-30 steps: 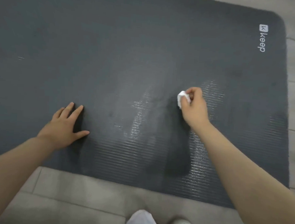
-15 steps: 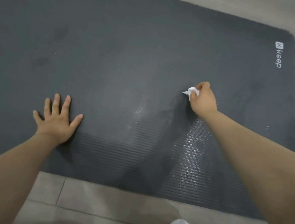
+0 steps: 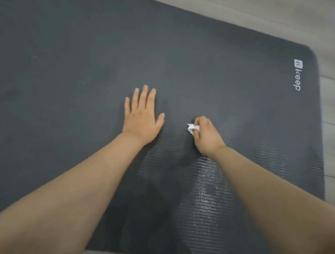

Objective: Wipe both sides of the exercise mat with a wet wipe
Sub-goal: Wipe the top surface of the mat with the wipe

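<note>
A dark grey exercise mat (image 3: 89, 56) lies flat on a pale tiled floor (image 3: 332, 107) and fills most of the head view, its rounded far-right corner carrying a white "keep" logo (image 3: 297, 75). A small crumpled white wet wipe (image 3: 191, 128) sits against the mat's ribbed surface right of centre, pinched in the right hand (image 3: 207, 137), whose fingers (image 3: 201, 121) curl tightly around it so that only a tuft shows at the hand's left side. Just beside it, apart from the wipe, the left hand (image 3: 142, 118) is pressed palm-down on the mat, its fingers (image 3: 144, 97) straight and held close together, the thumb spread out toward the right hand. Both bare forearms reach in from the lower corners of the view. Between and below the hands, a wet patch (image 3: 208, 190) glistens on the mat's ridges, running from the right wrist toward the mat's near edge, while the surface beyond the hands looks matte. A narrow strip of floor shows along the bottom edge, and more tiles border the mat at the top and right.
</note>
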A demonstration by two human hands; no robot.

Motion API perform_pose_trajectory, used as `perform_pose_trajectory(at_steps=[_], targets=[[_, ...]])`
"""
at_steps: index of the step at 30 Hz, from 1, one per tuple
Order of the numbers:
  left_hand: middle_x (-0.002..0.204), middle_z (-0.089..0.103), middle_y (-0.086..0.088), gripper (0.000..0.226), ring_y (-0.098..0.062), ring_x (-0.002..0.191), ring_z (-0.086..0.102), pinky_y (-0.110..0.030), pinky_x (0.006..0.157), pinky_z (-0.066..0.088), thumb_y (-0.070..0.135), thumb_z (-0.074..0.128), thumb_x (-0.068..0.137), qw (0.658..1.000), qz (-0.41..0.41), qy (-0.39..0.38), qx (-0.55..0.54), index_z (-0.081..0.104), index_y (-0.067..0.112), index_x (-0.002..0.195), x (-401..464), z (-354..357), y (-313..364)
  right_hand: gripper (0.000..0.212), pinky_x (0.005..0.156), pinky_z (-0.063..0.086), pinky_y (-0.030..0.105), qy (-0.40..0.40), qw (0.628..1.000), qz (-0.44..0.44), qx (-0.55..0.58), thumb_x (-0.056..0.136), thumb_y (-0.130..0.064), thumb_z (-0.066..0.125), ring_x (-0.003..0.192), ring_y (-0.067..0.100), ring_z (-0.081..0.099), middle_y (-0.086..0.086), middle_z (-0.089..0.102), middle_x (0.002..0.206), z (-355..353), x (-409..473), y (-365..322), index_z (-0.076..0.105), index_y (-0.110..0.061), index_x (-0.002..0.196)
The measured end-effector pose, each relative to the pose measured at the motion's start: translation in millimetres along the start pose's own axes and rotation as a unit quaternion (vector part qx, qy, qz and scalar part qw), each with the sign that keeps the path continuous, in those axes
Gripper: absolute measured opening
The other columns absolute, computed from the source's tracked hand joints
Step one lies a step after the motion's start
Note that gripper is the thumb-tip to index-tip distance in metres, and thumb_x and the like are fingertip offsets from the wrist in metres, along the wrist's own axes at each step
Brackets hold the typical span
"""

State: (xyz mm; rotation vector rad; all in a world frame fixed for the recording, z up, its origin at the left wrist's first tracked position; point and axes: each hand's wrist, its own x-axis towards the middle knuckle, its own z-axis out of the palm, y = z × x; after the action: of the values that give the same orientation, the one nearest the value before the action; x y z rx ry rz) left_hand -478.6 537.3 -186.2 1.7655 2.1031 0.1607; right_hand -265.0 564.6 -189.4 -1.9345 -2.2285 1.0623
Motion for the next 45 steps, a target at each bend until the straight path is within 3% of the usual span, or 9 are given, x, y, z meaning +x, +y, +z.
perform_pose_trajectory(at_steps=[18,21,25,28,31,34,38,41,45], targets=[[0.165,0.018,-0.006,0.063,-0.028,0.152,0.013,-0.05,0.122,0.007,0.038,0.026,0.095,0.995,0.03,0.011,0.092,0.025,0.023,0.156,68,50,45,0.024,0.072,0.048,0.036,0.015,0.956,-0.273,-0.107,0.08,-0.009,0.049,0.08,0.028,0.058,0.006,0.059,0.091,-30,35,66,0.058,-0.015,0.101],[0.165,0.018,-0.008,0.063,-0.029,0.151,0.013,-0.05,0.123,0.006,0.037,0.027,0.095,0.995,0.035,0.003,0.096,0.024,0.021,0.156,68,49,48,0.017,0.085,0.046,0.041,0.209,0.972,0.083,-0.059,0.09,-0.007,0.053,0.096,0.037,0.059,0.017,0.061,0.104,-95,14,167,0.062,-0.007,0.105],[0.164,0.019,-0.009,0.064,-0.03,0.151,0.014,-0.047,0.122,0.004,0.036,0.029,0.094,0.995,0.036,0.007,0.098,0.026,0.02,0.156,72,47,47,0.024,0.092,0.038,0.041,0.364,0.799,0.475,0.059,0.094,-0.013,0.046,0.11,0.041,0.052,0.025,0.053,0.12,-139,-10,228,0.052,0.0,0.113],[0.164,0.019,-0.009,0.064,-0.03,0.151,0.013,-0.047,0.123,0.004,0.036,0.028,0.094,0.994,0.039,0.002,0.105,0.026,0.019,0.156,72,46,49,0.023,0.093,0.035,0.034,0.375,0.858,0.345,0.065,0.092,-0.011,0.049,0.106,0.036,0.054,0.019,0.056,0.115,-103,27,167,0.055,-0.005,0.113],[0.165,0.017,-0.009,0.064,-0.028,0.152,0.011,-0.046,0.123,0.003,0.035,0.028,0.094,0.994,0.04,0.004,0.105,0.025,0.02,0.156,74,46,47,0.02,0.088,0.044,0.032,0.137,0.986,-0.092,-0.012,0.087,-0.005,0.051,0.092,0.026,0.055,0.011,0.061,0.101,-43,39,63,0.058,-0.017,0.101],[0.165,0.016,-0.008,0.064,-0.027,0.152,0.01,-0.044,0.123,0.001,0.035,0.027,0.094,0.993,0.042,0.003,0.107,0.024,0.019,0.156,73,46,46,0.02,0.068,0.051,0.033,-0.044,0.923,-0.366,-0.111,0.086,-0.014,0.044,0.075,0.024,0.06,0.005,0.064,0.085,-34,52,39,0.063,-0.019,0.088],[0.165,0.016,-0.009,0.064,-0.028,0.152,0.01,-0.043,0.124,-0.001,0.035,0.027,0.095,0.993,0.049,0.002,0.109,0.023,0.019,0.157,74,45,46,0.017,0.08,0.049,0.039,0.171,0.979,0.019,-0.111,0.092,-0.015,0.049,0.091,0.031,0.06,0.009,0.066,0.096,-109,55,164,0.066,-0.016,0.095],[0.165,0.016,-0.01,0.064,-0.029,0.152,0.01,-0.042,0.123,-0.002,0.036,0.027,0.095,0.992,0.05,0.006,0.118,0.022,0.018,0.157,76,44,47,0.025,0.093,0.041,0.044,0.323,0.835,0.445,-0.014,0.096,-0.018,0.045,0.11,0.039,0.053,0.021,0.054,0.122,-165,7,247,0.054,-0.005,0.115],[0.165,0.014,-0.011,0.065,-0.03,0.152,0.01,-0.041,0.123,-0.003,0.036,0.026,0.095,0.991,0.057,-0.003,0.123,0.021,0.018,0.157,76,43,45,0.025,0.094,0.034,0.038,0.37,0.802,0.468,0.037,0.095,-0.014,0.044,0.111,0.038,0.052,0.02,0.053,0.123,-145,34,213,0.053,-0.006,0.117]])
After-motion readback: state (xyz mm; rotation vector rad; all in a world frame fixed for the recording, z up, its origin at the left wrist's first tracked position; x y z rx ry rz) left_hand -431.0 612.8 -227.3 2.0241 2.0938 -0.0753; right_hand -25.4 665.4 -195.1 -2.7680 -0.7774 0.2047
